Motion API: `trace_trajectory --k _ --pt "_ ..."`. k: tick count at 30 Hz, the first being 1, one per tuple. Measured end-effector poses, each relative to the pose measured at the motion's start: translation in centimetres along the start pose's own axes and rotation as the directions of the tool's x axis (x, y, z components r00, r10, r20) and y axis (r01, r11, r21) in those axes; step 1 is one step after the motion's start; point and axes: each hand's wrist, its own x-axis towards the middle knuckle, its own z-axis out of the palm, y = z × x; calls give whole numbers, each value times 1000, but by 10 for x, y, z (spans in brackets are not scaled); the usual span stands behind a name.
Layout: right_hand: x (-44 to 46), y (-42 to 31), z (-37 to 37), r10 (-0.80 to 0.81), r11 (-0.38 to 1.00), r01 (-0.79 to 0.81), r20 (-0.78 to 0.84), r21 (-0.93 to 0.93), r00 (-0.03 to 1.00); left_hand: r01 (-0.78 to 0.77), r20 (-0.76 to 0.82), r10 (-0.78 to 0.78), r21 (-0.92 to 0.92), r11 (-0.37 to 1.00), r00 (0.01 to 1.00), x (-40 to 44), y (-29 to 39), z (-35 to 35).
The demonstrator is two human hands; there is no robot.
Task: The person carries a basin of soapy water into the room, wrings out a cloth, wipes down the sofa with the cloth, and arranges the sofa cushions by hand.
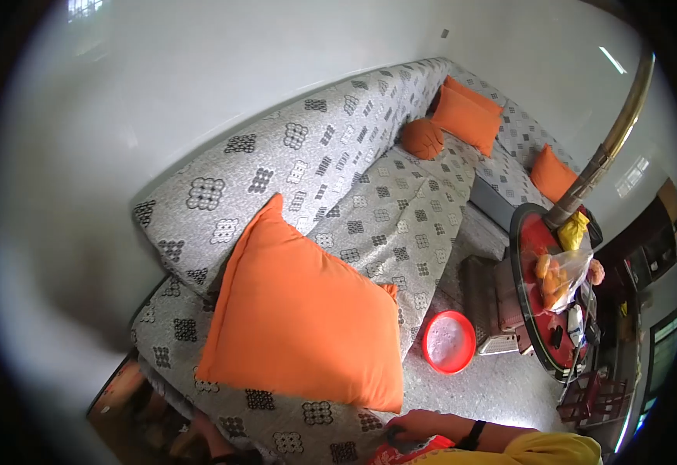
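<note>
At the lower left, dim limb [205,434]: I am not making out whether this is the left hand, nor its grip.
Orange cushion [303,318]: lying on the near end of the patterned sofa [400,213], up and to the left of the right hand, its longest diagonal running from upper left to lower right; plump, smooth, faintly creased, seam-edged.
Right hand [420,425]: sitting nearer, just beside the cushion's lower right corner; fingers are curving over something dark, and I cannot tell whether they are gripping.
Red basin [472,347]: standing on the floor beyond.
</note>
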Motion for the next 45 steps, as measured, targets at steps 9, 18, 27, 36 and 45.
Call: trace_trajectory --k 9,18,27,36,45 --pt "-32 38 -4 -45 997 42 -38 -69 998 -508 44 552 -336 793 833 -147 131 -39" --pt "-86 101 -24 -99 995 102 -186 6 978 -599 318 532 607 522 785 -296 98 -12" --pt "-171 166 -3 289 952 -201 -457 233 841 -806 435 687 418 419 582 -228 29 9" --pt "-259 214 41 554 808 -277 -511 520 658 -772 528 624 603 202 576 -229 64 23" --pt "-267 334 -48 484 841 -155 -595 518 641 -744 213 812 571 348 543 -415 184 63"
